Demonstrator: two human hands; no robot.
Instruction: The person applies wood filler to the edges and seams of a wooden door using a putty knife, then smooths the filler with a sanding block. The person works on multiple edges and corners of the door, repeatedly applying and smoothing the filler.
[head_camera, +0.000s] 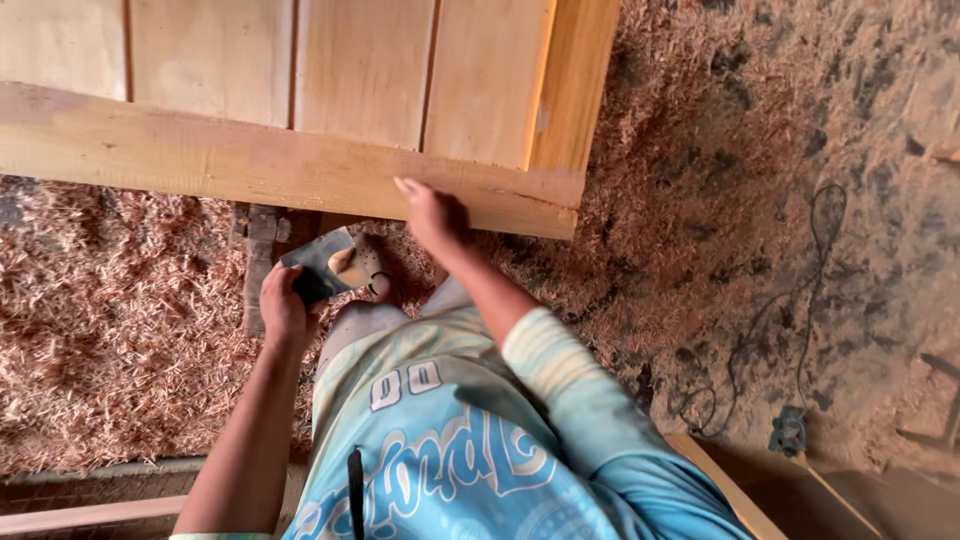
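A pale wooden panelled door (300, 70) lies flat in front of me, its thick bottom rail (250, 160) nearest. My right hand (432, 212) rests on the near edge of that rail close to its right corner, fingers curled over the wood. Below the rail, my left hand (282, 300) grips a folded dark grey sheet, seemingly sandpaper (318, 265), held level in the air. My feet show under the door edge.
Wood shavings (110, 310) cover the floor on the left and upper right. A thin dark cable (800, 300) snakes over the dusty floor at right to a small plug (788, 432). A wooden strip (730, 490) lies at lower right, another at lower left.
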